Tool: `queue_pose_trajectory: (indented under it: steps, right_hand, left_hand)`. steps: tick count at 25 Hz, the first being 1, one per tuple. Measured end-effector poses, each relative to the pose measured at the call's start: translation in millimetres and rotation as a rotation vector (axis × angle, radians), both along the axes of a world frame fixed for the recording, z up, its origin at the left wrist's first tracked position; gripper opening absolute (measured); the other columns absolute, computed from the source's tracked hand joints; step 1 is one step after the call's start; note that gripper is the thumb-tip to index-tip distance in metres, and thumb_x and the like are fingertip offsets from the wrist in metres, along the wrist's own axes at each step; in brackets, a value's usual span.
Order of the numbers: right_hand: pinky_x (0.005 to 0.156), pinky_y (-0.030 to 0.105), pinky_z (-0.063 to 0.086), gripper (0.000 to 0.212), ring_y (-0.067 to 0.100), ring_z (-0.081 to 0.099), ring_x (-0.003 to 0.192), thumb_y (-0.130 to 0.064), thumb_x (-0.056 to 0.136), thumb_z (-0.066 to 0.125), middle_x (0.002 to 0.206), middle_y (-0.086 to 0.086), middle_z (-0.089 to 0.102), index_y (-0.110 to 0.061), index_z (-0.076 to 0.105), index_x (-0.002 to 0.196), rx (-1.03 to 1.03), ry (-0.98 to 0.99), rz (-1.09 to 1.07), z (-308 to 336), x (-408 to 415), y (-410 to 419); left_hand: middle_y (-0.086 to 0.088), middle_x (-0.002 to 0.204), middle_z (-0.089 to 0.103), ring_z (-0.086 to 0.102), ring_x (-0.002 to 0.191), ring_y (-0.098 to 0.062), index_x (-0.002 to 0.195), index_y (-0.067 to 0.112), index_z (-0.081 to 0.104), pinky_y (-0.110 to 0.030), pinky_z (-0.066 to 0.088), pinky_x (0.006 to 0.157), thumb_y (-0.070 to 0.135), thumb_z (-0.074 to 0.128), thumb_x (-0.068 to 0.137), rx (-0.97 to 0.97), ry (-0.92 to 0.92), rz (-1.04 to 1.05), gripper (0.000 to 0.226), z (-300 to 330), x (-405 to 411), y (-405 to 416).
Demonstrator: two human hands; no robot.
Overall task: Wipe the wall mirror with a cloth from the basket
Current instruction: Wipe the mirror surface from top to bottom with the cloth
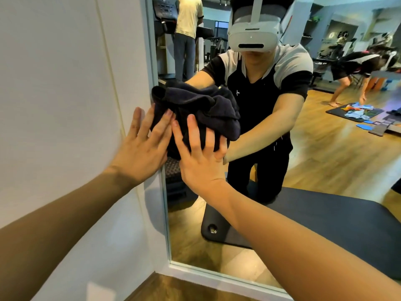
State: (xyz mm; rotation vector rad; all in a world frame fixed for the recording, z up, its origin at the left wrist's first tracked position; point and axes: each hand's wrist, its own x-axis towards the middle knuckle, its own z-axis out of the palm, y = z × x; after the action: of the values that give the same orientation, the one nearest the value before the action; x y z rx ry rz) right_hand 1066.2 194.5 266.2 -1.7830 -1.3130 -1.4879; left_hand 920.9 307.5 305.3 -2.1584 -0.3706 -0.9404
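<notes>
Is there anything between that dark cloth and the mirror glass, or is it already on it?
Nothing visible is in the way. Both the left hand and right hand press the dark cloth flat against the wall mirror, near its left edge.

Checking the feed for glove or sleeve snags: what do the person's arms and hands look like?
Both forearms are bare right up to the frame edge, with no sleeves visible on them. The left hand and right hand wear no gloves, rings, watch or bands. Fingernails are short and unpainted.

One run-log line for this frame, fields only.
phase: wiping | left hand: flat on crumpled dark navy cloth | right hand: flat on cloth | cloth: against frameless wall mirror, near left edge
</notes>
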Motion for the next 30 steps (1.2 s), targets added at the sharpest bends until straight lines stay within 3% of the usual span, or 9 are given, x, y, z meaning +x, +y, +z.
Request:
queue_pose_trajectory:
  steps: [5, 10, 13, 16, 18, 21, 30]
  right_hand:
    - [0.119, 0.054, 0.011, 0.063, 0.037, 0.018, 0.143, -0.022, 0.098, 0.04, 0.162, 0.007, 0.015, -0.03, 0.033, 0.161, -0.007, 0.021, 0.036, -21, -4, -2]
    - [0.122, 0.054, 0.014, 0.065, 0.037, 0.012, 0.146, -0.016, 0.099, 0.043, 0.164, 0.006, 0.014, -0.03, 0.033, 0.161, -0.101, 0.05, 0.086, -90, -2, -16]
    - [0.125, 0.056, 0.009, 0.062, 0.037, 0.002, 0.148, -0.01, 0.103, 0.023, 0.166, 0.007, 0.01, -0.028, 0.028, 0.163, -0.24, 0.074, 0.105, -117, 0, -29]
    - [0.124, 0.057, 0.014, 0.067, 0.036, 0.01, 0.15, -0.011, 0.106, -0.002, 0.166, 0.006, 0.009, -0.026, 0.028, 0.163, -0.316, 0.096, 0.134, -118, 9, -44]
    - [0.124, 0.058, 0.019, 0.062, 0.036, 0.014, 0.151, -0.011, 0.109, 0.004, 0.166, 0.006, 0.011, -0.024, 0.036, 0.16, -0.326, 0.066, 0.161, -111, 18, -53]
    - [0.127, 0.058, 0.015, 0.05, 0.036, 0.013, 0.154, -0.019, 0.107, 0.033, 0.17, 0.008, 0.02, -0.021, 0.043, 0.156, -0.361, 0.001, 0.174, -103, 29, -69]
    - [0.123, 0.058, 0.025, 0.048, 0.036, 0.025, 0.153, -0.023, 0.107, 0.048, 0.167, 0.009, 0.032, -0.019, 0.045, 0.155, -0.256, -0.045, 0.161, -95, 100, -149]
  left_hand:
    - [-0.021, 0.161, 0.011, 0.011, 0.148, -0.055, 0.155, -0.006, 0.024, -0.07, 0.017, 0.118, 0.019, 0.055, 0.099, -0.074, -0.071, -0.054, 0.069, -27, 5, -1]
    - [-0.03, 0.162, 0.017, 0.017, 0.145, -0.061, 0.152, -0.01, 0.027, -0.073, 0.023, 0.114, 0.015, 0.051, 0.102, -0.157, -0.043, -0.049, 0.061, -102, -1, -16]
    - [-0.033, 0.159, 0.024, 0.022, 0.143, -0.061, 0.15, -0.009, 0.034, -0.072, 0.028, 0.112, 0.005, 0.058, 0.1, -0.178, -0.056, 0.029, 0.058, -136, -1, -31]
    - [-0.032, 0.162, 0.019, 0.015, 0.146, -0.059, 0.152, -0.008, 0.031, -0.072, 0.021, 0.116, 0.009, 0.063, 0.097, -0.18, -0.015, 0.07, 0.066, -141, 1, -39]
    - [-0.029, 0.162, 0.013, 0.013, 0.146, -0.06, 0.152, -0.008, 0.031, -0.072, 0.015, 0.117, 0.016, 0.07, 0.091, -0.226, 0.0, 0.089, 0.076, -135, 4, -46]
    - [-0.031, 0.158, 0.016, 0.017, 0.143, -0.06, 0.151, -0.007, 0.031, -0.071, 0.011, 0.118, 0.023, 0.081, 0.08, -0.274, -0.022, 0.127, 0.092, -129, 17, -66]
    - [-0.024, 0.153, 0.016, 0.025, 0.136, -0.057, 0.149, -0.007, 0.035, -0.069, 0.012, 0.119, 0.028, 0.091, 0.069, -0.318, -0.018, 0.108, 0.104, -114, 90, -150]
